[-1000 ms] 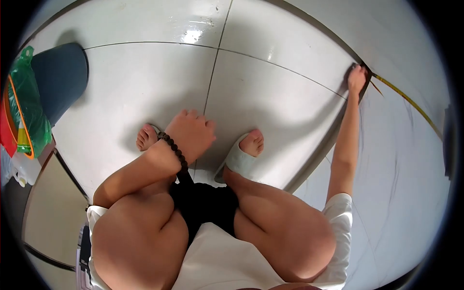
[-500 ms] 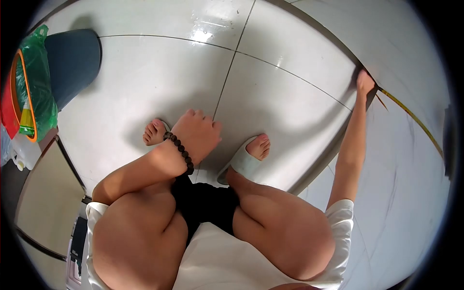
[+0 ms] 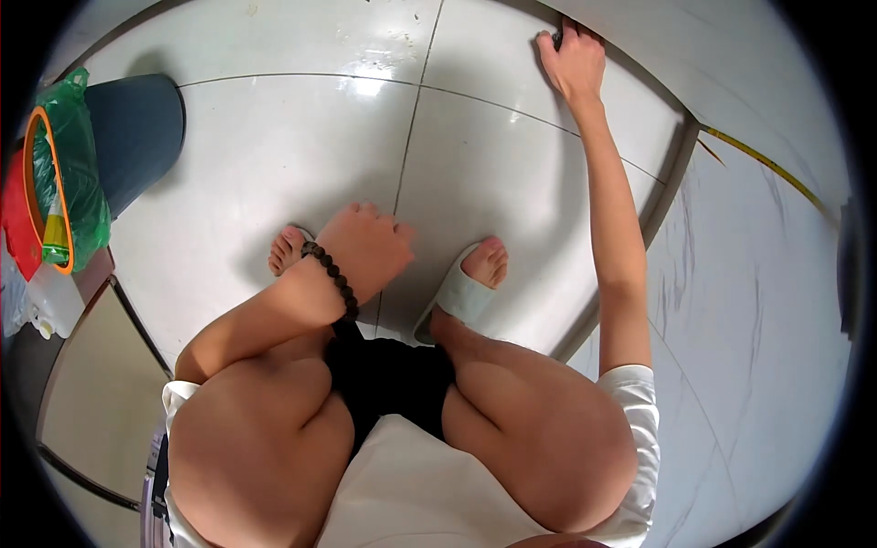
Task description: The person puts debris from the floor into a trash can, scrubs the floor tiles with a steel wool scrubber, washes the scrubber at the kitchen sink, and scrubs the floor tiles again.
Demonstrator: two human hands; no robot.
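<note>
My right hand (image 3: 574, 62) reaches to the foot of the white panel at the upper right. Its fingers press into the dark strip where panel and floor meet. A small dark thing (image 3: 557, 41) shows between thumb and fingers, too little of it to name. My left hand (image 3: 365, 247) hangs over the floor between my knees, back up, its fingers turned down and mostly hidden. A dark bead bracelet (image 3: 334, 274) circles that wrist. Below the hands are my feet in white slippers (image 3: 466, 294).
White floor tiles (image 3: 493, 173) show wet specks near the top. At left stand a dark blue bin (image 3: 142, 137), a green plastic bag (image 3: 80, 173) with an orange-rimmed opening, and a white jug (image 3: 59, 301). Marbled panels (image 3: 731, 347) with a yellow edge strip (image 3: 767, 164) line the right side.
My right hand has moved left and up along the foot of the panel, away from the corner. My left hand has stayed nearly in place. The view has shifted slightly.
</note>
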